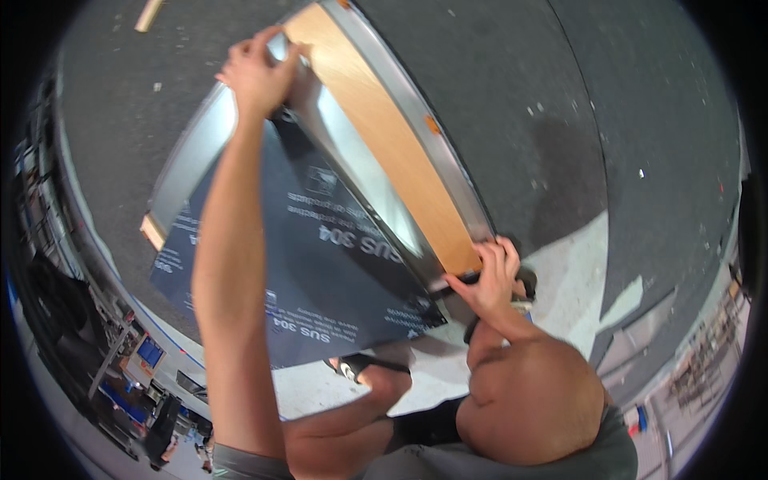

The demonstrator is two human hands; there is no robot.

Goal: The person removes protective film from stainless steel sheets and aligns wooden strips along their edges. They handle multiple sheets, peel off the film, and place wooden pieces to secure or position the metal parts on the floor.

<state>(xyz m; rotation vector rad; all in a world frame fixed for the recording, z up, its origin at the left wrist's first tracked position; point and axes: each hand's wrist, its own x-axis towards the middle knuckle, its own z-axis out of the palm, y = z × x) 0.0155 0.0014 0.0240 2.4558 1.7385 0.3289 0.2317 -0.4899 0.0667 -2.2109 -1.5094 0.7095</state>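
Note:
A large sheet-metal panel (280,208), covered in dark blue protective film with pale print, stands tilted in front of me. Along its upper right side runs a box-like edge with bare shiny metal, a light wooden board (384,132) and a grey metal rim (400,96) bearing small orange pieces. My left hand (260,76) is closed over the far corner, thumb on the metal near the board's far end. At the near right corner my right hand (490,280) grips the edge beside the board's near end, thumb and fingers apart around it. Some fingertips are hidden.
Dark grey matting (512,64) covers the floor, with pale scraps and a worn light patch (560,276). A short wood strip (149,14) lies at the far left. Another wood end (152,232) shows under the panel's left corner. My shoe (352,368) is close to the panel.

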